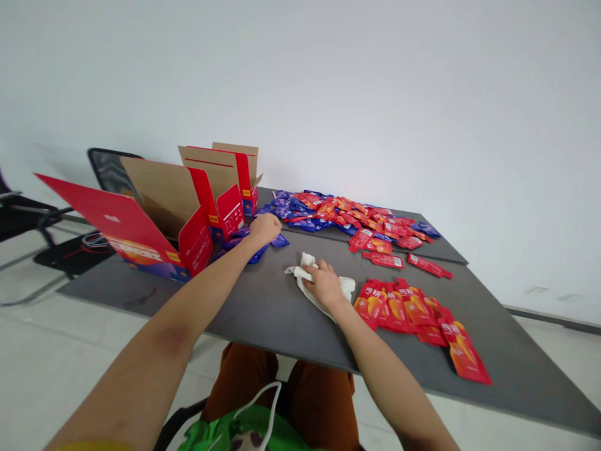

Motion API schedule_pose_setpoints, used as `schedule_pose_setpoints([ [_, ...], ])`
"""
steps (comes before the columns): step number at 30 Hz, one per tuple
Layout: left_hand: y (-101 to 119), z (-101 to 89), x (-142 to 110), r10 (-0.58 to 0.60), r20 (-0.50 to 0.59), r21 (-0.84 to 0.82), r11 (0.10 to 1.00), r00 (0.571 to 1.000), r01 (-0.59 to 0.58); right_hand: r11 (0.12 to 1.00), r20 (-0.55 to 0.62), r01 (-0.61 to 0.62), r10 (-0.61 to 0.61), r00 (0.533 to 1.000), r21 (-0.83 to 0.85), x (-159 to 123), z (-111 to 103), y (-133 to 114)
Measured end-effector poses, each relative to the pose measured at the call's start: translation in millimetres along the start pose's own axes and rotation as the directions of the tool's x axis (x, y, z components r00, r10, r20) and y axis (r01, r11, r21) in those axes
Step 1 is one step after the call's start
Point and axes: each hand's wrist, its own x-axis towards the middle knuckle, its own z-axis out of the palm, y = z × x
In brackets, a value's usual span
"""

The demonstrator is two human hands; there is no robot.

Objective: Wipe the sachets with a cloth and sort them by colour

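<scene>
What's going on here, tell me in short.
A person seated at a grey table has the right hand on a white cloth lying on the tabletop. The left hand is over by some purple packets beside the open red boxes; whether it holds anything is hidden. A mixed pile of red and purple packets lies toward the back, and a group of red packets lies to the right of the cloth.

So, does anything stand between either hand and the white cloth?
Nothing visible for the right hand, which rests on the cloth. From the left hand, a purple pouch lies flat on that side, then bare table.
</scene>
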Motion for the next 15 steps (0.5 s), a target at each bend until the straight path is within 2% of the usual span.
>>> schedule_pose_setpoints([
  [2, 4, 18.3, 13, 0.015, 0.000, -0.008, 1.000, 1.000, -0.015, 1.000, -0.005, -0.009, 0.009, 1.000, -0.010, -1, 0, -2],
  [6, 16, 48.1, 38, 0.078, 0.000, 0.077, 0.994, 0.997, -0.078, 1.000, -0.004, -0.013, 0.013, 1.000, -0.019, 0, 2, -2],
  [11, 34, 72.6, 74, 0.112, 0.066, 0.167, 0.978, 0.991, -0.122, 1.000, -0.007, -0.010, 0.010, 1.000, 0.006, 1, 3, -1],
  [15, 42, 88.0, 94, 0.158, 0.079, 0.244, 0.954, 0.984, -0.173, 0.999, -0.014, 0.003, -0.002, 1.000, 0.038, 1, 4, 1],
])
